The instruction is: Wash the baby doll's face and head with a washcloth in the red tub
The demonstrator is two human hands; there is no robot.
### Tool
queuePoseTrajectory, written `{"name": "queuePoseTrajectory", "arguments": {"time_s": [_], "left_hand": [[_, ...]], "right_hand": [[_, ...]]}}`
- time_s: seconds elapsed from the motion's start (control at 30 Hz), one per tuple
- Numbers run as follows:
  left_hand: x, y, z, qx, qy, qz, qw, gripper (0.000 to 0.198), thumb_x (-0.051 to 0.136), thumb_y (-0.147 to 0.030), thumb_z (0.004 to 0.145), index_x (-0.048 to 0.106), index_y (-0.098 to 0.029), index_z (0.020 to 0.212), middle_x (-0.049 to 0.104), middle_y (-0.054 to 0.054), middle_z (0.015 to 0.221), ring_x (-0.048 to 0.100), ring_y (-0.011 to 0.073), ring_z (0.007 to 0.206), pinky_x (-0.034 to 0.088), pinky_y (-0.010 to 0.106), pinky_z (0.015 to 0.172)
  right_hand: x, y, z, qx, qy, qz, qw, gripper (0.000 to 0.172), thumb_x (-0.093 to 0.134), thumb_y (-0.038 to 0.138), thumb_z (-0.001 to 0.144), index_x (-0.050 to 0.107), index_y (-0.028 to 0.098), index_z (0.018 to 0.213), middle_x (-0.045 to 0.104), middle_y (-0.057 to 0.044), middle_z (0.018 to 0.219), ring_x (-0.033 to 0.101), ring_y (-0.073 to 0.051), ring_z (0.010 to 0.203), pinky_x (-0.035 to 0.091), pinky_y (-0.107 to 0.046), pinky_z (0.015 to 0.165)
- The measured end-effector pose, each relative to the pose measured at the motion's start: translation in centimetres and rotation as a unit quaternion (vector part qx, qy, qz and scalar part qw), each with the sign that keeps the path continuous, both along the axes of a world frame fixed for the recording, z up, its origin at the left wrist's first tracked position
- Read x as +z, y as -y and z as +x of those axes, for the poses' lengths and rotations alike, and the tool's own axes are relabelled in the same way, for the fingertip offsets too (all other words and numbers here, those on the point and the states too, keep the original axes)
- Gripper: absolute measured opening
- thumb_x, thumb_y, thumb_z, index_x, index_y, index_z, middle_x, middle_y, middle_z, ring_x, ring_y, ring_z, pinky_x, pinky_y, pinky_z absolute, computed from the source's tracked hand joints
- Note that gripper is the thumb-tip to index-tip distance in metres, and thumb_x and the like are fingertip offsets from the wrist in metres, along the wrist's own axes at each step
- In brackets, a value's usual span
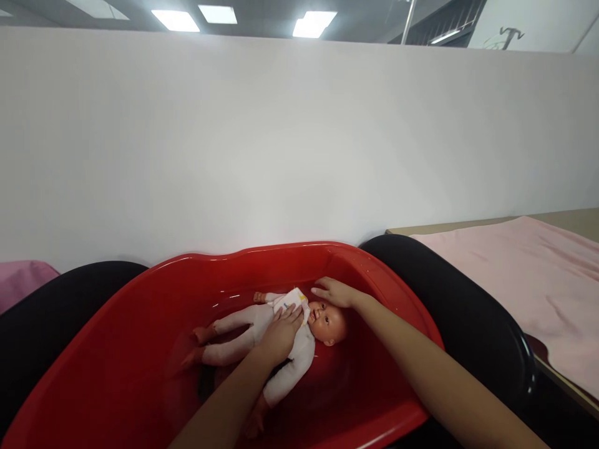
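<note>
A baby doll [234,346] with a white cloth body lies on its back in a red baby bathtub [116,349], its head to the right. A small white cloth [291,299] with coloured marks is spread on its upper chest. Across this cloth, my left hand [283,333] rests with its fingers flat and slightly apart. My right hand [334,292] is beside the far side of the doll's head, fingers stretched out and thumb apart, holding nothing. Whether it touches the head I cannot tell. Shallow water seems to surround the doll.
Black rounded surfaces [472,312] flank the tub on both sides. A pink sheet [528,268] covers a surface at the right, and pink fabric [25,280] shows at the left edge. Behind the tub stands a white partition [281,143].
</note>
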State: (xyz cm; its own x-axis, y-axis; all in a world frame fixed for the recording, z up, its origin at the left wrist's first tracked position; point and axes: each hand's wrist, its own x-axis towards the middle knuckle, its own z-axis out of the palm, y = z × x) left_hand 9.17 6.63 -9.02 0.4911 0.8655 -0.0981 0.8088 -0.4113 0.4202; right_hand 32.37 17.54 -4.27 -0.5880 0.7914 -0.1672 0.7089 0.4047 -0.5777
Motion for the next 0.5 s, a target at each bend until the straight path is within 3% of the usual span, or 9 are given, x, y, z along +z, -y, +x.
{"name": "queuePoseTrajectory", "arguments": {"time_s": [0.17,0.37,0.5], "left_hand": [[0.1,0.0,-1.5,0.048,-0.061,0.015,0.997,0.068,0.031,-0.004,0.091,0.047,-0.015,0.156,0.045,0.013,0.164,0.033,0.0294,0.156,0.024,0.054,0.128],[-0.3,-0.5,-4.6,0.175,-0.168,0.031,0.970,0.067,0.034,-0.003,0.091,0.054,-0.023,0.151,0.050,0.010,0.161,0.042,0.0289,0.151,0.032,0.051,0.124],[-0.6,0.1,-6.8,0.283,-0.221,0.026,0.933,0.057,0.027,-0.002,0.094,0.062,-0.006,0.140,0.055,0.025,0.152,0.050,0.0364,0.144,0.042,0.059,0.114]], "right_hand": [[-0.3,-0.1,0.1,-0.008,-0.011,-0.008,1.000,0.059,0.042,0.058,0.103,0.064,0.012,0.131,0.065,-0.017,0.136,0.062,-0.028,0.120,0.047,-0.039,0.107],[-0.7,-0.4,0.6,-0.046,0.022,0.002,0.999,0.066,0.047,0.059,0.101,0.060,0.008,0.140,0.058,-0.022,0.145,0.055,-0.033,0.133,0.040,-0.042,0.116],[-1.0,-0.5,1.1,-0.051,0.030,-0.001,0.998,0.066,0.046,0.060,0.101,0.063,0.009,0.138,0.059,-0.022,0.144,0.055,-0.034,0.133,0.040,-0.043,0.116]]}}
